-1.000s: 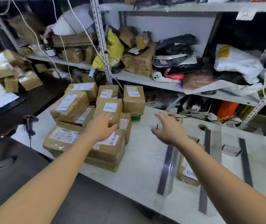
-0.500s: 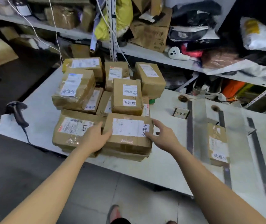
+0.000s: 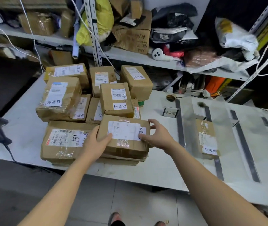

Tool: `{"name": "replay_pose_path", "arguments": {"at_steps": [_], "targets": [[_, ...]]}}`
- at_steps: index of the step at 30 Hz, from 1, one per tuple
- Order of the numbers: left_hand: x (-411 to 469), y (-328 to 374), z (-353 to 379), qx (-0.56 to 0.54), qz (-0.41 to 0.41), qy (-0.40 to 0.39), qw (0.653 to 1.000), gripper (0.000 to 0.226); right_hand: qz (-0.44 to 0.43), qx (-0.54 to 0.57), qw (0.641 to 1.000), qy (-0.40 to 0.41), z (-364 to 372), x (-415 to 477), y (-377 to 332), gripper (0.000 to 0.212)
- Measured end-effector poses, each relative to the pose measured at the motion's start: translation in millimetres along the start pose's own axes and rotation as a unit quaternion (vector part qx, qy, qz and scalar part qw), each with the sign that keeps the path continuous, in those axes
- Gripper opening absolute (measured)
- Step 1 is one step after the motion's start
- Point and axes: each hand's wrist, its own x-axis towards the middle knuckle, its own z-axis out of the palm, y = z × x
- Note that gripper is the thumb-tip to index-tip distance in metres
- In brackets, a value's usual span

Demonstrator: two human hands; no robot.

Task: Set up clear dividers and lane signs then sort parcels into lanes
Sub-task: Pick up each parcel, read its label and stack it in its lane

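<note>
1. Nearest, two bare forearms reach in over the worktop [image 3: 162,168]. The left hand [image 3: 97,142] grips the left end of the front parcel [image 3: 126,149], thumb on top. The right hand [image 3: 156,137] grips its right end, with the thumb on the label and the fingers [image 3: 152,123] curled round the far corner.
2. The front parcel is a taped brown carton at the near edge of the pile, lying on a flatter parcel. It looks stiff and probably not heavy. The glossy tape may be slippery, so holding opposite ends on bare card seems soundest. Its handwritten tag ends 理中; anything before that is covered by the thumb.
3. Touching it on the left, a larger parcel [image 3: 64,139] carries a barcode label too small to read.
4. To the right, between clear dividers [image 3: 180,124], a lane parcel [image 3: 207,139] is tagged 处理中.
5. Farther back, a lane sign [image 3: 170,112] reads 待处理. In the pile, a middle parcel [image 3: 117,100] reads 待处理, a left parcel [image 3: 59,98] 异常件, and a back parcel [image 3: 136,80] 已完成.
6. Beyond, a shelf [image 3: 146,59] holds bags and boxes.
</note>
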Motion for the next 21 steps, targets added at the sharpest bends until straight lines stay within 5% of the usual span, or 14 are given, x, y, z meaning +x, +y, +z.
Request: {"name": "replay_pose_path", "arguments": {"at_steps": [8,17,21], "targets": [[-19.1,11.8,4.8,-0.124,-0.003,-0.013,0.992,0.089,-0.010,0.054,0.998,-0.001,-25.3,-11.7,4.9,0.078],[-23.9,43.2,38.9,-0.217,0.088,0.152,0.960,0.056,-0.011,0.090,0.996,0.021,-46.1,-30.0,8.3,0.048],[-20.7,54.4,63.3,-0.202,0.131,0.117,0.964,0.051,-0.007,0.148,0.987,0.063,-57.6,-39.4,10.9,0.043]]}}
